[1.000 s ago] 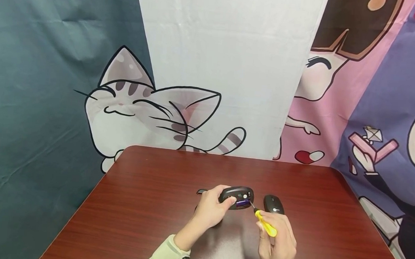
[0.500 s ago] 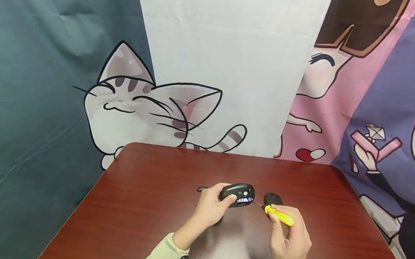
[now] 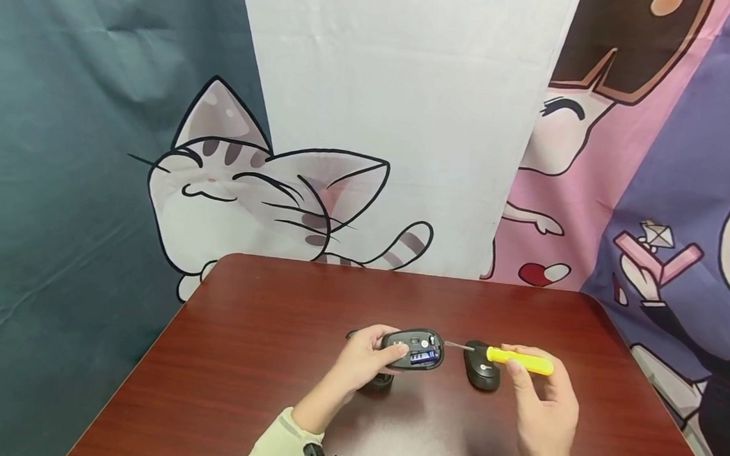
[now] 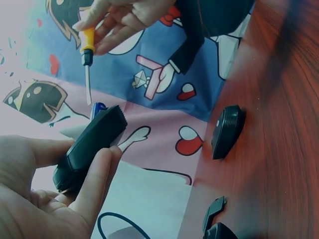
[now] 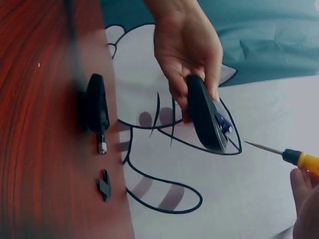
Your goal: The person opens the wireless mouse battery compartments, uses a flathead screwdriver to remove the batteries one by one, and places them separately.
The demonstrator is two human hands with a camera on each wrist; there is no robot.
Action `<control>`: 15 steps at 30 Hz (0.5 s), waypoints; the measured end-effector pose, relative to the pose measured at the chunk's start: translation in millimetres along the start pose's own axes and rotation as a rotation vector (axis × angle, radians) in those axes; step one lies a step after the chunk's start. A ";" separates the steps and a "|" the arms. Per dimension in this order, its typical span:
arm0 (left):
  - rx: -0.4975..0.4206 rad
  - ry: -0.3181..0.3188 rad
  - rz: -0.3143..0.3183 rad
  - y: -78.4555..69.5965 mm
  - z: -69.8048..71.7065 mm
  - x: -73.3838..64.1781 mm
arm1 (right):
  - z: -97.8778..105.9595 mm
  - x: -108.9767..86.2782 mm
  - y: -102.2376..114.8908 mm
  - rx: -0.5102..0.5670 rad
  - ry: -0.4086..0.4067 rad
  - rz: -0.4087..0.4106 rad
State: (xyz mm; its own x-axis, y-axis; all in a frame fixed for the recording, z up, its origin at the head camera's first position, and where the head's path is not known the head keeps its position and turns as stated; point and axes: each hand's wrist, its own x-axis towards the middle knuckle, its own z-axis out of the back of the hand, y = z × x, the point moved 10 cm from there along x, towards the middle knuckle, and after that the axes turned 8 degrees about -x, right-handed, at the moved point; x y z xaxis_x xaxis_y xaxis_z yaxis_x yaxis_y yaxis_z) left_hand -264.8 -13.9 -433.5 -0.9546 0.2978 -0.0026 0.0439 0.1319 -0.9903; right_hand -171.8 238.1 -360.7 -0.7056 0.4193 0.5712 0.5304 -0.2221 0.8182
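Observation:
My left hand point(image 3: 363, 360) holds a black computer mouse point(image 3: 413, 348), underside toward the head camera, thumb across it. A blue battery point(image 3: 423, 357) shows in its compartment; in the right wrist view this battery point(image 5: 224, 123) juts from the mouse. Between the thumb and fingers of my right hand point(image 3: 549, 403) is a yellow-handled screwdriver point(image 3: 520, 361). Its tip points at the mouse's right edge, and the right wrist view shows a gap between them. A second black mouse point(image 3: 481, 373) lies on the table just beyond the screwdriver.
On the brown table point(image 3: 238, 360), a dark object point(image 3: 378, 382) sits partly hidden under the left hand. The right wrist view shows a black item with a metal end point(image 5: 94, 107) and a small black cover-like piece point(image 5: 103, 186). A printed cartoon cloth hangs behind.
My right hand has drawn the screwdriver rightward, its tip away from the battery, and its handle now lies nearly level. The held mouse has tilted, showing more of its underside.

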 end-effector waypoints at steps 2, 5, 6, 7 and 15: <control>-0.019 0.012 -0.001 0.4 0.5 -0.5 | 2.9 3.2 -8.1 -0.020 0.023 -0.087; -0.039 0.034 -0.005 0.8 1.0 -1.1 | 6.9 7.5 -18.1 -0.014 0.061 -0.181; -0.041 0.039 -0.005 1.4 1.6 -1.1 | 8.5 9.1 -21.4 -0.005 0.071 -0.208; -0.041 0.044 -0.004 1.9 2.0 -1.2 | 10.1 10.4 -24.5 -0.008 0.086 -0.232; -0.078 0.063 0.009 4.9 5.5 -2.1 | 22.4 22.0 -44.5 -0.014 0.168 -0.296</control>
State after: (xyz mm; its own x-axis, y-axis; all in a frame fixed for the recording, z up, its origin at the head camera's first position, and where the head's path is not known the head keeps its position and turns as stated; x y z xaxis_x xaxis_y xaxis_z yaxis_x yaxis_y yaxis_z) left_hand -264.1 -19.0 -439.1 -0.9338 0.3577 -0.0001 0.0772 0.2012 -0.9765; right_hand -200.4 276.9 -386.0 -0.8964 0.3164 0.3104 0.2850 -0.1248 0.9504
